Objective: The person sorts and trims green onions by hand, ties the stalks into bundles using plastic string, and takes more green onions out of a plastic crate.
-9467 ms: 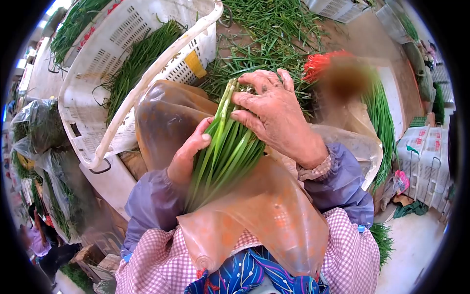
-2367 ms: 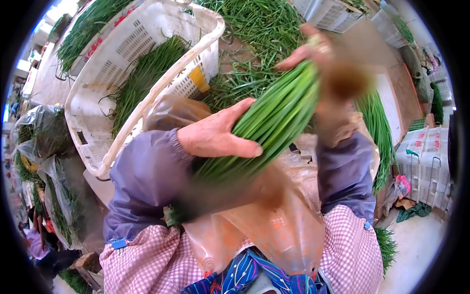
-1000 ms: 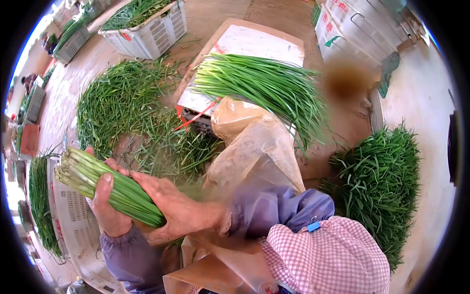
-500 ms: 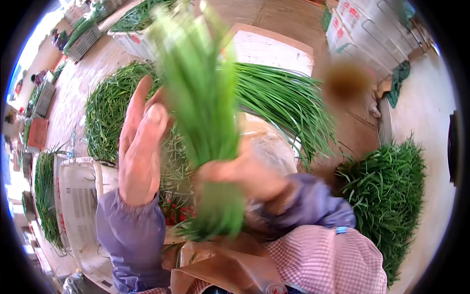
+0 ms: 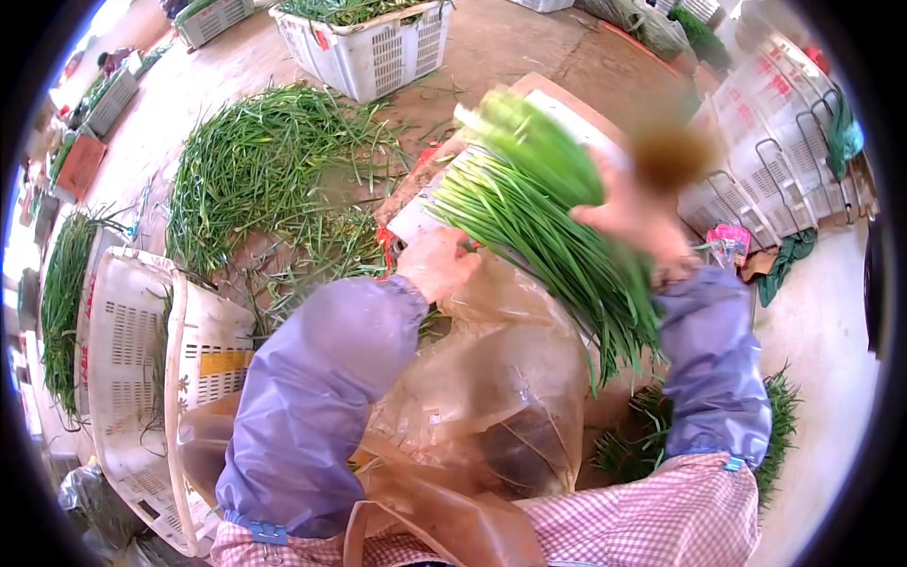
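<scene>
My right hand, smeared by motion, grips a bunch of garlic chives, thumb on the near side. The bunch lies across the top of a larger pile of chives, pale stem ends to the left. This pile rests on a low white-topped board, its leaf tips hanging over the near side. By the board's near left corner is my left hand, fingers curled together. A bit of red shows at its fingertips; what it holds, if anything, I cannot make out.
Loose chives are heaped on the floor at left. White plastic crates stand at near left, at the back and stacked at right. Brown plastic sheeting covers my lap. More chives lie beside my right sleeve.
The chive bunch has moved from upright before me to the pile on the board, with my right hand. My left hand has gone from raised and spread to curled by the board's corner.
</scene>
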### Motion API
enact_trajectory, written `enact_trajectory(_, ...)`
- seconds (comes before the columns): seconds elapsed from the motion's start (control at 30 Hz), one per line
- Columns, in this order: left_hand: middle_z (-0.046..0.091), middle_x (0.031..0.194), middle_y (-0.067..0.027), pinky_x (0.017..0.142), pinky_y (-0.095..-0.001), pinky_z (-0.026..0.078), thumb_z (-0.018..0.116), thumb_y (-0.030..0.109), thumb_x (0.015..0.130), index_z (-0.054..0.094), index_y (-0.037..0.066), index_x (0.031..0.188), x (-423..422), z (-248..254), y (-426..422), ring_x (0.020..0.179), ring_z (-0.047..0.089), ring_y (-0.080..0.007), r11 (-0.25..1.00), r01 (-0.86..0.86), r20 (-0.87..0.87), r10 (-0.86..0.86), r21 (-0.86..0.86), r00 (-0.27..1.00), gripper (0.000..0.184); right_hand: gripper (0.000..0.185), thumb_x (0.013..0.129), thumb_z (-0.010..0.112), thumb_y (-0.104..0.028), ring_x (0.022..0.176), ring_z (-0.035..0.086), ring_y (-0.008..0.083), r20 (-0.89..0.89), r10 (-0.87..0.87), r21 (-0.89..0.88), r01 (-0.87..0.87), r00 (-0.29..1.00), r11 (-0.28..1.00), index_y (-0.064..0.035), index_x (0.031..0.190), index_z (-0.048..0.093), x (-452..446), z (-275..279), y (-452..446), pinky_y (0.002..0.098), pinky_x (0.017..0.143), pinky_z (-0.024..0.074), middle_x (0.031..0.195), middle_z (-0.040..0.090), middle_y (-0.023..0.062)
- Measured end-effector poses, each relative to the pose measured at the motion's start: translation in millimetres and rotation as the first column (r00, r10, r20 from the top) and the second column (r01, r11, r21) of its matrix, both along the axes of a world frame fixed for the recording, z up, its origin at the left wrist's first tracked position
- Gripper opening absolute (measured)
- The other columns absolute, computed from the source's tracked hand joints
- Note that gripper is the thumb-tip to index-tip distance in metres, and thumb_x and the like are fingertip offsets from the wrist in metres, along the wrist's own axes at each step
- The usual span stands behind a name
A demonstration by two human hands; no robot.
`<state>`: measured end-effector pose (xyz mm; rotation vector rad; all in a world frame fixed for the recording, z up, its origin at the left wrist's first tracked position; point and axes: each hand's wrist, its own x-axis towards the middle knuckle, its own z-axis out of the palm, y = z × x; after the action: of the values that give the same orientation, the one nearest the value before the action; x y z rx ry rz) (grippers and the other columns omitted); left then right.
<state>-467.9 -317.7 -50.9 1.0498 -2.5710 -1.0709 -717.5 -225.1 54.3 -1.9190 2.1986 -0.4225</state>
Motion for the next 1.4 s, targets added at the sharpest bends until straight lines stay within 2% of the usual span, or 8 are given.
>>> enact_trajectory(0.1,0.062,0.099,-0.0157,0.086,-0.0425,0.046,0.064,0.031,0.076,0.065,0.007,0.103,-8,-27,3,0.097,0.058,-0.0332,0.991,-0.106,-0.038,0.103,-0.08,0.994,0.036,0.084,0.082,0.062,-0.038,0.133,0.03,0.0379,-0.189,-0.078,0.247,0.124,0.979,0.961,-0.0009,0.145,0.02,30,-60,-13,0.0407,0.109,0.027,0.141,0.034,0.0262)
enact_trajectory(0.2,0.06,0.102,-0.0145,0.088,-0.0427,0.045,0.065,0.031,0.076,0.065,0.006,0.101,-6,-30,4,0.101,0.054,-0.0342,0.987,-0.114,-0.084,0.105,-0.113,0.991,0.036,0.079,0.085,0.059,-0.034,0.133,0.031,0.0373,0.015,0.081,0.192,-0.082,0.997,0.978,0.003,0.143,0.021,1,-67,-13,0.0381,0.11,0.0266,0.142,0.033,0.0267)
enact_trajectory(0.4,0.061,0.09,-0.0136,0.079,-0.0363,0.048,0.067,0.023,0.075,0.065,0.004,0.095,-1,-33,-2,0.086,0.06,-0.0271,0.987,-0.156,-0.204,0.144,-0.044,0.968,0.028,0.078,0.082,0.064,-0.025,0.131,0.035,0.036,-0.096,0.104,0.259,-0.076,0.99,0.963,0.0066,0.141,0.023,5,-48,-5,0.0378,0.109,0.0291,0.142,0.034,0.0265)
enact_trajectory(0.5,0.063,0.084,-0.0118,0.071,-0.0369,0.049,0.064,0.018,0.077,0.06,0.004,0.092,-2,-32,-24,0.075,0.061,-0.0257,0.905,-0.399,-0.444,0.42,0.147,0.791,0.021,0.095,0.076,0.067,-0.046,0.13,0.035,0.0397,-0.088,0.134,0.21,-0.113,0.987,0.971,0.0041,0.143,0.021,-3,-63,-1,0.0446,0.109,0.0263,0.139,0.037,0.0285)
enact_trajectory(0.67,0.057,0.116,-0.0197,0.095,-0.0403,0.042,0.06,0.029,0.081,0.053,0.001,0.12,-33,-17,-82,0.108,0.055,-0.0323,0.877,-0.423,-0.609,0.211,-0.228,0.765,0.049,0.108,0.072,0.063,-0.066,0.133,0.032,0.0379,0.064,0.079,0.174,-0.09,0.995,0.981,0.0041,0.143,0.021,-13,-42,-22,0.045,0.11,0.0227,0.14,0.034,0.0288)
enact_trajectory(0.77,0.052,0.126,-0.0206,0.101,-0.0409,0.037,0.059,0.03,0.081,0.046,0.002,0.13,-53,-44,-88,0.118,0.049,-0.0345,0.987,-0.159,-0.508,0.124,-0.025,0.852,0.058,0.094,0.085,0.053,-0.061,0.137,0.025,0.033,0.173,0.098,0.18,-0.129,0.98,0.975,0.006,0.143,0.02,-29,-46,-47,0.0369,0.113,0.0196,0.146,0.028,0.026)
enact_trajectory(0.93,0.049,0.129,-0.0201,0.101,-0.0413,0.038,0.063,0.027,0.079,0.04,0.003,0.134,-30,-29,-56,0.12,0.047,-0.0345,0.977,-0.203,-0.408,0.159,-0.067,0.899,0.064,0.092,0.084,0.051,-0.062,0.133,0.033,0.0362,0.169,0.164,0.114,-0.185,0.972,0.976,0.0067,0.14,0.027,-39,-81,-56,0.037,0.111,0.0248,0.141,0.034,0.0278)
enact_trajectory(1.4,0.058,0.104,-0.0063,0.087,-0.0413,0.038,0.07,0.023,0.074,0.065,0.011,0.091,-29,10,-32,0.1,0.052,-0.0267,0.816,-0.448,-0.54,0.206,-0.366,0.816,0.022,0.059,0.09,0.055,-0.045,0.107,0.057,0.0352,0.371,0.025,-0.082,0.006,0.928,0.997,0.0026,0.123,0.048,15,-90,-28,0.0384,0.093,0.0438,0.113,0.059,0.0237)
